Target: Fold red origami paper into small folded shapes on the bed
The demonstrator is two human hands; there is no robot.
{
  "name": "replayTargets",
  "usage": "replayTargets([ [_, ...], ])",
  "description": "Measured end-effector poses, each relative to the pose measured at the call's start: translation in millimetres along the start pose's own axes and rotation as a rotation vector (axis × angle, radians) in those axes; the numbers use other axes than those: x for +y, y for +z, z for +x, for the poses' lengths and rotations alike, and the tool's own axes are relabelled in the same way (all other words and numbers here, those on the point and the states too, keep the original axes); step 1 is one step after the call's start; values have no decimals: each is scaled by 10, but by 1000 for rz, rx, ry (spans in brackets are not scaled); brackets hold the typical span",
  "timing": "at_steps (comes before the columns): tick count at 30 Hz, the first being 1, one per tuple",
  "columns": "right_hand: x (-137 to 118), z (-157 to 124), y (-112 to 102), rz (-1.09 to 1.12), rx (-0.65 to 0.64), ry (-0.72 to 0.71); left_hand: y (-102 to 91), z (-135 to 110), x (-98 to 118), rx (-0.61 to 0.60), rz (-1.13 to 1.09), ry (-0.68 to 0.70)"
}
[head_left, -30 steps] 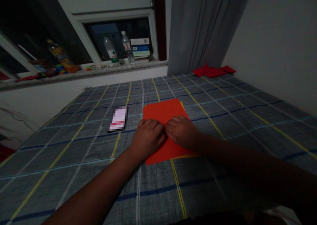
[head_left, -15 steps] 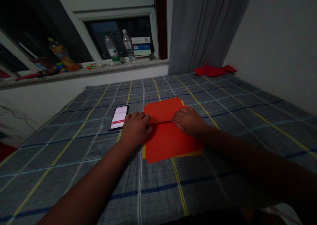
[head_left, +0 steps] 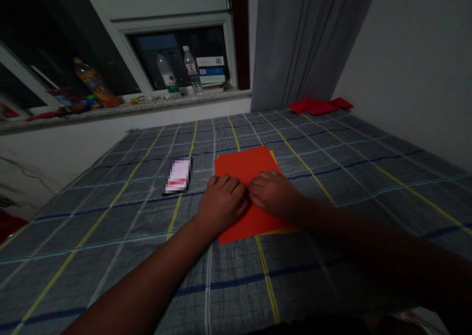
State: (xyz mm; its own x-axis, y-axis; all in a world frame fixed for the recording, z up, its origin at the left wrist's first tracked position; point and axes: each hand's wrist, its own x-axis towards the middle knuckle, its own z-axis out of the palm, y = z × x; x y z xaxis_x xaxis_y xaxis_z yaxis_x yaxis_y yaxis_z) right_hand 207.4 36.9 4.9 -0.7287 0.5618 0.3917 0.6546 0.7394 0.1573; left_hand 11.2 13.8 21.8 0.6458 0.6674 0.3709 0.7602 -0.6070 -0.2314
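**Q:** State of the hands?

**A:** Left hand (head_left: pixel 223 204) and right hand (head_left: pixel 273 195) side by side, palms down on a red paper sheet (head_left: pixel 245 163), fingers bent, fingertips almost meeting. Neither hand lifting the sheet. Pinch or plain pressure: cannot tell.

**Q:** Location of the sheet?

**A:** Flat on a checked bedsheet (head_left: pixel 110 256), beneath both hands. Directly under it, a yellow paper sheet (head_left: pixel 280 231), with edges showing past the red sheet at the near and far right.

**Q:** Items beside the sheet?

**A:** Just to the left, a smartphone (head_left: pixel 177 176), flat on the bedsheet, screen lit, display blurred.

**Q:** Items farther off?

**A:** At the far right corner of the bed, red flat pieces (head_left: pixel 319 107), material too dim to tell. Beyond the bed, a stone window sill (head_left: pixel 147 104) with two clear plastic bottles (head_left: pixel 192 74), a stack of books (head_left: pixel 210 69) and an orange-labelled bottle (head_left: pixel 96 83). Right of the window, a grey curtain (head_left: pixel 302 40).
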Motion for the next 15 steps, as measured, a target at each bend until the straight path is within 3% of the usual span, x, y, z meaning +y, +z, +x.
replayTargets([
  [9,31,-24,-5,6,62,-21,-16,1,-63,19,36,-15],
  [15,237,-68,-37,16,72,-19,0,-24,-197,-4,56,-85],
])
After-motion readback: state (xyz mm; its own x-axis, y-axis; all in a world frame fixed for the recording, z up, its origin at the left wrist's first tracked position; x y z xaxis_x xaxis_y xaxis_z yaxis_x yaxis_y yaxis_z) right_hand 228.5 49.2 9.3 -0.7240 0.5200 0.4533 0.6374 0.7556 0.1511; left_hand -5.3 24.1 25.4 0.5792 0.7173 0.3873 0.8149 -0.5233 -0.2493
